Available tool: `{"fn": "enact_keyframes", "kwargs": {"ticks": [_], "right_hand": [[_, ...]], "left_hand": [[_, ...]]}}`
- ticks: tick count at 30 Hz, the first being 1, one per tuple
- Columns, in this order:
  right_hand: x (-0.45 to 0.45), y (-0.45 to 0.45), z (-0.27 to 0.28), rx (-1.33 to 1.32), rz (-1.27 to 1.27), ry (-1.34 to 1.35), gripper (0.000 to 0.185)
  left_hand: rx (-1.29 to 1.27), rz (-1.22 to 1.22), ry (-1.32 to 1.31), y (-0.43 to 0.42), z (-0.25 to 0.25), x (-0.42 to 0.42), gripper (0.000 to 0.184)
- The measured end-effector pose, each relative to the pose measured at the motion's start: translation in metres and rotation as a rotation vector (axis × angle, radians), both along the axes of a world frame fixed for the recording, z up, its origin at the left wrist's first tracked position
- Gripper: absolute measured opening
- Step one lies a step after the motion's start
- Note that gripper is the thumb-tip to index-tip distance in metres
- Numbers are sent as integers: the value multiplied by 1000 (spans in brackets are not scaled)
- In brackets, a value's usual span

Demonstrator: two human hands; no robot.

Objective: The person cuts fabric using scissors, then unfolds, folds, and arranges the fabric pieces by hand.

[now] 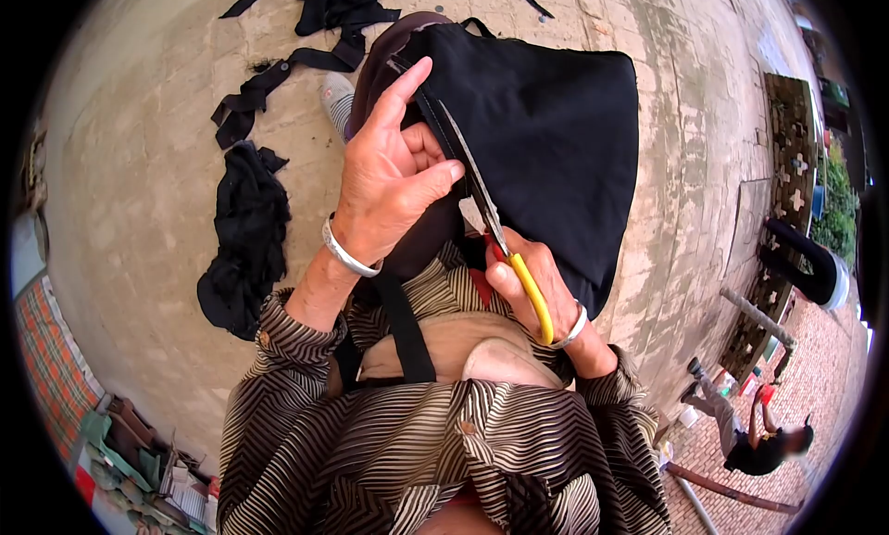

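Observation:
A piece of black cloth (546,118) is spread over my lap and knee. My left hand (384,183) is at its left edge, thumb and curled fingers closed on a narrow stitched strip, the index finger stretched along it. In my right hand (546,271) is a pair of scissors (532,299) with a yellow handle. Its blades are apart and point up along the cloth's edge, close to my left thumb. The lower blade is partly hidden by the strip.
Crumpled black cloth (245,234) lies on the paved floor (139,164) at left, with black strips (250,95) and another dark scrap (338,7) above. A low openwork wall (787,164) runs along the right. Beyond it a person (755,442) holds something red.

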State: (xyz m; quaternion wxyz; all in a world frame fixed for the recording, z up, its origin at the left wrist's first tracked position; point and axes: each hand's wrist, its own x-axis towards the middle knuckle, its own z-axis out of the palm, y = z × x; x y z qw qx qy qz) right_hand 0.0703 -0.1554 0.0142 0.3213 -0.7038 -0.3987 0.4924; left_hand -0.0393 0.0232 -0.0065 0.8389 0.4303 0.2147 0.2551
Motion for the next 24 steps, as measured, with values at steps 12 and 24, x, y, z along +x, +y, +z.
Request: {"fn": "enact_keyframes", "kwargs": {"ticks": [12,24], "right_hand": [[4,8,2,12,13,82,61],[-8,5,-11,74,-114,-169,58]], "left_hand": [[75,-28,3,-5,3,0,84],[227,15,137,-15,19,9,82]]}}
